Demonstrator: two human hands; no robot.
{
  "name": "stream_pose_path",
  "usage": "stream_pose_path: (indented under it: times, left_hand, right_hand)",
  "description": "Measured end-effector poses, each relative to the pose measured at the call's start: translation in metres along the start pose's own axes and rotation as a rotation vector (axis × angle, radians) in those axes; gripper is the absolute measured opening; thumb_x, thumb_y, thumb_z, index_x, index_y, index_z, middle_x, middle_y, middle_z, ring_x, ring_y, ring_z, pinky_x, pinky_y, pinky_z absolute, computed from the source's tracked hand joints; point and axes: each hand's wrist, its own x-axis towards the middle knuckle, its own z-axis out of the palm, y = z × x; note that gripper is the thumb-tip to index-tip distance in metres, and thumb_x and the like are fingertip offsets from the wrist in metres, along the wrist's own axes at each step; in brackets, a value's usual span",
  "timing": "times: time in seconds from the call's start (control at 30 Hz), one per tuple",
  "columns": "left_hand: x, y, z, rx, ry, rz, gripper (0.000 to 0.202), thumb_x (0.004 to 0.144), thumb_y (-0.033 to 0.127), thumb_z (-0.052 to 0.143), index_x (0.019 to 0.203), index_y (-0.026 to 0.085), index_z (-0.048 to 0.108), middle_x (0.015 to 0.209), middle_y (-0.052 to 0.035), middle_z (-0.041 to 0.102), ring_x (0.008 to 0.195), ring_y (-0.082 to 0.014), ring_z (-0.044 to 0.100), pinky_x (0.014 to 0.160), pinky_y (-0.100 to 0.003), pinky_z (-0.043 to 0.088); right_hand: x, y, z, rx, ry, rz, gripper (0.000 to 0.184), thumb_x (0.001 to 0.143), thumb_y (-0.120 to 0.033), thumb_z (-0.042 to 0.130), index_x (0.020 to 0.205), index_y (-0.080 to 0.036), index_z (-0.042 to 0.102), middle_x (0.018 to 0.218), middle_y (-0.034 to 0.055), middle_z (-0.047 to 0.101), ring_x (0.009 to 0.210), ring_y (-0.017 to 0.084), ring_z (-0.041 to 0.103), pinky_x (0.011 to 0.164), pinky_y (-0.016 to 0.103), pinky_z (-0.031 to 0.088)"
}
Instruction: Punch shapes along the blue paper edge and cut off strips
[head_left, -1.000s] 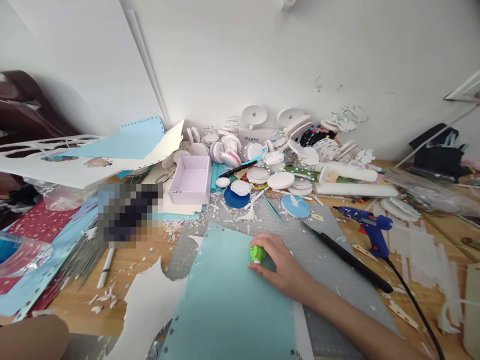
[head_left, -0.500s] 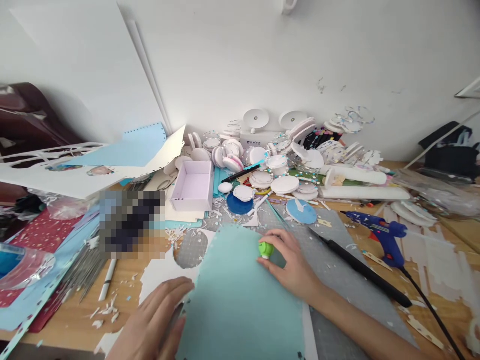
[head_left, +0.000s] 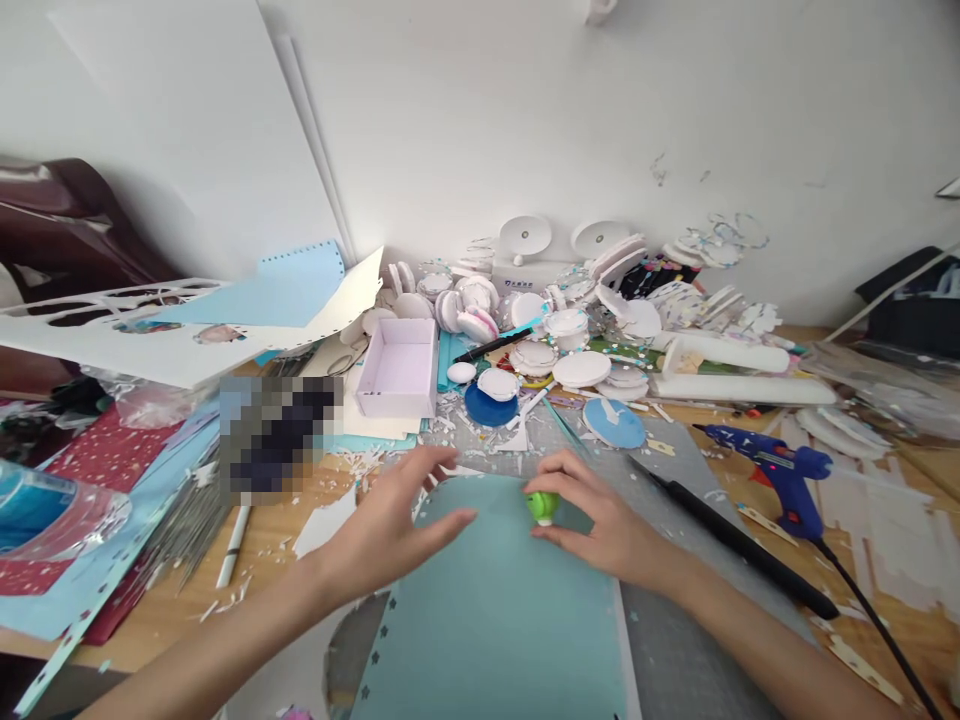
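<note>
One big wooden table fills the lower half of the frame, and little paper scraps lie all over it. A grey cutting mat lies on it, from the middle to the lower right. On top of the mat lies a blue-green sheet of paper, which runs from the middle of the frame down to the bottom edge. In the upper middle, against the white wall, sits a heap of white round pieces. The left hand comes in from the lower left. It is open with the fingers spread and holds nothing. Its fingertips reach over the top left part of the sheet, but it is hard to tell if they touch it. The right hand comes in from the lower right and lies over the top right part of the sheet. A white box stands open just left of the middle, behind the left hand. A blue glue gun lies at the right, well apart from the hands. A long black stick lies between it and the right hand. A dark blue disc lies just behind the sheet. Smallest of all is a small green tool. It sits at the top edge of the sheet, in the middle of the frame, and the thumb and fingers of the right hand pinch it.
</note>
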Motion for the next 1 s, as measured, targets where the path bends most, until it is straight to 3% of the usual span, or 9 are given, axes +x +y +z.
stream_pose_path:
  times: [0.07, 0.17, 0.37, 0.53, 0.67, 0.73, 0.83, 0.9, 1.0]
  left_hand:
    - [0.022, 0.001, 0.013, -0.039, -0.098, 0.014, 0.022, 0.089, 0.034, 0.052, 0.098, 0.019, 0.065, 0.089, -0.0042, 0.069, 0.078, -0.0184, 0.063, 0.071, -0.028, 0.050]
    - [0.035, -0.006, 0.030, -0.108, -0.152, 0.016, 0.029, 0.092, 0.031, 0.046, 0.079, 0.017, 0.067, 0.074, -0.0014, 0.067, 0.068, -0.0155, 0.060, 0.063, -0.024, 0.045]
    - [0.026, -0.016, 0.041, -0.233, -0.179, -0.055, 0.027, 0.091, 0.028, 0.046, 0.082, 0.016, 0.069, 0.074, -0.0007, 0.068, 0.067, -0.0148, 0.060, 0.062, -0.022, 0.044]
    - [0.039, -0.007, 0.039, -0.104, -0.224, -0.120, 0.019, 0.082, 0.021, 0.051, 0.076, 0.017, 0.068, 0.068, 0.0011, 0.067, 0.063, -0.0153, 0.059, 0.058, -0.022, 0.040]
    - [0.040, -0.006, 0.047, -0.001, -0.204, -0.165, 0.023, 0.082, 0.022, 0.049, 0.065, 0.017, 0.064, 0.057, 0.0006, 0.062, 0.056, -0.0163, 0.058, 0.053, -0.023, 0.037]
    - [0.034, -0.008, 0.050, -0.016, -0.136, -0.165, 0.023, 0.084, 0.026, 0.049, 0.071, 0.017, 0.065, 0.062, -0.0009, 0.064, 0.060, -0.0178, 0.060, 0.058, -0.026, 0.042]
    - [0.028, -0.009, 0.049, -0.161, 0.003, -0.052, 0.019, 0.087, 0.025, 0.051, 0.101, 0.019, 0.062, 0.094, -0.0053, 0.068, 0.087, -0.0205, 0.063, 0.079, -0.031, 0.048]
    - [0.026, -0.009, 0.043, -0.230, 0.113, 0.070, 0.032, 0.086, 0.024, 0.055, 0.117, 0.021, 0.053, 0.112, -0.0080, 0.062, 0.103, -0.0214, 0.058, 0.089, -0.033, 0.046]
    - [0.025, -0.007, 0.033, -0.218, 0.239, 0.245, 0.054, 0.081, 0.030, 0.067, 0.129, 0.021, 0.043, 0.124, -0.0117, 0.052, 0.115, -0.0250, 0.050, 0.097, -0.037, 0.043]
  right_hand:
    - [0.002, -0.003, -0.003, -0.032, 0.036, 0.009, 0.024, 0.084, -0.028, 0.064, 0.107, -0.027, 0.058, 0.107, 0.0068, 0.055, 0.103, 0.021, 0.056, 0.090, 0.036, 0.049]
    - [0.006, -0.003, -0.008, -0.041, 0.136, 0.023, 0.025, 0.083, -0.031, 0.066, 0.106, -0.026, 0.059, 0.110, 0.0074, 0.058, 0.106, 0.023, 0.056, 0.093, 0.039, 0.046]
    - [0.034, -0.007, -0.014, 0.104, 0.136, 0.104, 0.028, 0.078, -0.033, 0.071, 0.101, -0.023, 0.058, 0.093, 0.0024, 0.066, 0.085, 0.018, 0.062, 0.077, 0.030, 0.049]
    - [0.057, -0.014, -0.009, 0.081, 0.146, 0.013, 0.025, 0.078, -0.025, 0.070, 0.100, -0.023, 0.059, 0.089, 0.0020, 0.065, 0.083, 0.018, 0.060, 0.075, 0.030, 0.048]
    - [0.059, -0.015, -0.007, 0.073, 0.138, 0.026, 0.022, 0.080, -0.021, 0.068, 0.099, -0.023, 0.057, 0.089, 0.0023, 0.065, 0.083, 0.018, 0.060, 0.074, 0.030, 0.048]
    - [0.059, -0.015, -0.010, 0.087, 0.137, 0.076, 0.022, 0.080, -0.021, 0.067, 0.099, -0.023, 0.056, 0.088, 0.0015, 0.065, 0.081, 0.018, 0.060, 0.074, 0.029, 0.048]
    - [0.060, -0.019, -0.017, 0.171, 0.142, 0.124, 0.023, 0.083, -0.028, 0.065, 0.104, -0.023, 0.057, 0.094, 0.0026, 0.065, 0.087, 0.019, 0.060, 0.079, 0.029, 0.049]
    - [0.060, -0.025, -0.020, 0.255, 0.104, 0.099, 0.025, 0.087, -0.033, 0.060, 0.110, -0.024, 0.057, 0.105, 0.0049, 0.063, 0.099, 0.021, 0.059, 0.087, 0.031, 0.048]
    - [0.059, -0.036, -0.015, 0.341, 0.037, 0.060, 0.024, 0.095, -0.036, 0.046, 0.114, -0.026, 0.057, 0.111, 0.0051, 0.060, 0.107, 0.020, 0.056, 0.091, 0.031, 0.047]
